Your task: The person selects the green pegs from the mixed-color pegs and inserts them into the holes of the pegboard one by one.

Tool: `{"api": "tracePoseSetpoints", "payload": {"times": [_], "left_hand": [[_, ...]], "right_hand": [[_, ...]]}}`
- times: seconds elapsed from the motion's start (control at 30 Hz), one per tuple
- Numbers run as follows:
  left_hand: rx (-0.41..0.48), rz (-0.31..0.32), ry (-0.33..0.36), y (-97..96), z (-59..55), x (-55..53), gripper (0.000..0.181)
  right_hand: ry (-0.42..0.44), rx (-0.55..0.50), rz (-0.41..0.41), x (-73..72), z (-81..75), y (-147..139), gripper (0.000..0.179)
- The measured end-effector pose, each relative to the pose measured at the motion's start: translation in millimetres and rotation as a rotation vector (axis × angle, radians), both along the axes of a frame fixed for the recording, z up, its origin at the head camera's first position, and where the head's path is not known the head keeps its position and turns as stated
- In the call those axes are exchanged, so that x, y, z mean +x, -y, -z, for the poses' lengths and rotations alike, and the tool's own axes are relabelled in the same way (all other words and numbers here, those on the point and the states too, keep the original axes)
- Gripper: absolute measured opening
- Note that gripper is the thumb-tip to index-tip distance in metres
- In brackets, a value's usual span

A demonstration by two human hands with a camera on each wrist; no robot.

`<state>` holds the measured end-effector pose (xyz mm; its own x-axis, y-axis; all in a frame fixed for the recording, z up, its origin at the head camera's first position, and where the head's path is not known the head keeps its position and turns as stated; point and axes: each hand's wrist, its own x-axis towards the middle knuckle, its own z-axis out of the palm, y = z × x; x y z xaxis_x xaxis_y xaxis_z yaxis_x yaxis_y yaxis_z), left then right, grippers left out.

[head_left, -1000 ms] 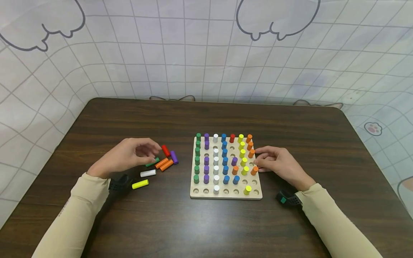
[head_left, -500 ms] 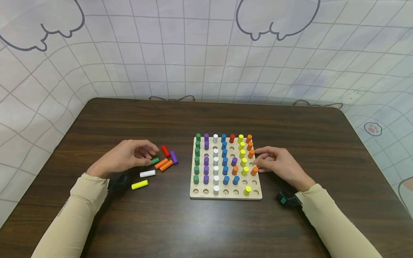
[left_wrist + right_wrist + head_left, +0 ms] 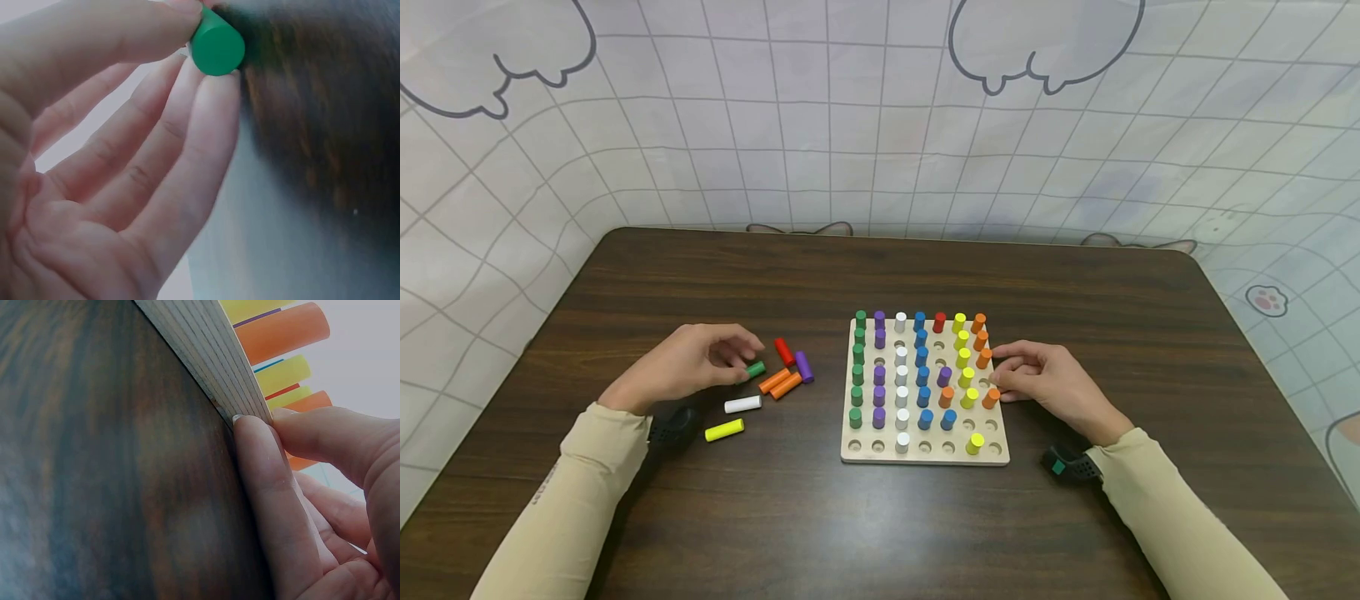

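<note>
My left hand [image 3: 688, 362] pinches a green peg [image 3: 756, 368] by the loose pegs on the left. In the left wrist view thumb and fingertips close on the green peg [image 3: 218, 50], its round end facing the camera. On the right, my right hand [image 3: 1052, 379] holds the right edge of a wooden pegboard [image 3: 887, 456]. The right wrist view has the thumb at the board's top edge and a finger along its layered side [image 3: 206, 356]. Upright pegs stand in coloured columns: green, purple, white, blue, yellow and orange, with one red peg [image 3: 940, 322] at the back.
Loose on the table [image 3: 760, 517] lie a red peg [image 3: 784, 352], a purple peg [image 3: 804, 367], two orange pegs [image 3: 786, 385], a white peg [image 3: 742, 404] and a yellow peg [image 3: 725, 430]. Several board holes are bare, mostly in the front row. A grid-patterned cloth [image 3: 865, 125] hangs behind.
My left fingers have come down around the green peg and pinched it, and it has shifted slightly away from me. My right hand and the pegboard have stayed in place.
</note>
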<state>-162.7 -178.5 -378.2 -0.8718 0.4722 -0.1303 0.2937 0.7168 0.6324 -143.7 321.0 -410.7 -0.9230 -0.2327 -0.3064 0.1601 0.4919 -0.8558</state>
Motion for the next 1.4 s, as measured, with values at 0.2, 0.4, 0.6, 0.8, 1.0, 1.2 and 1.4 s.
{"api": "tracePoseSetpoints", "payload": {"times": [0.2,0.4,0.6,0.8,1.0,1.2,1.4], "left_hand": [[-0.001,-0.007,0.036,0.2,-0.6,1.1,0.034],[-0.013,0.004,0.037,-1.0,-0.9,2.3,0.035],[-0.024,0.014,0.016,-1.9,-1.6,2.6,0.031],[-0.030,0.004,-0.004,-3.2,-3.7,3.2,0.030],[-0.039,0.001,-0.034,-4.1,-4.8,4.4,0.030],[-0.033,0.001,-0.054,-5.1,-5.1,5.7,0.031],[-0.009,-0.003,-0.069,-6.7,-3.9,5.8,0.030]], "right_hand": [[0.001,-0.007,-0.003,0.7,-0.6,-0.1,0.056],[-0.002,-0.004,-0.007,0.5,0.1,-1.2,0.053],[0.004,-0.013,-0.004,-0.2,0.1,-1.4,0.051],[0.004,-0.010,-0.004,0.3,-1.2,-0.8,0.052],[0.004,-0.010,-0.004,1.4,-1.5,0.6,0.054],[0.004,0.000,-0.003,0.9,-1.0,0.4,0.055],[0.003,0.004,-0.002,0.0,-1.0,0.1,0.057]]}}
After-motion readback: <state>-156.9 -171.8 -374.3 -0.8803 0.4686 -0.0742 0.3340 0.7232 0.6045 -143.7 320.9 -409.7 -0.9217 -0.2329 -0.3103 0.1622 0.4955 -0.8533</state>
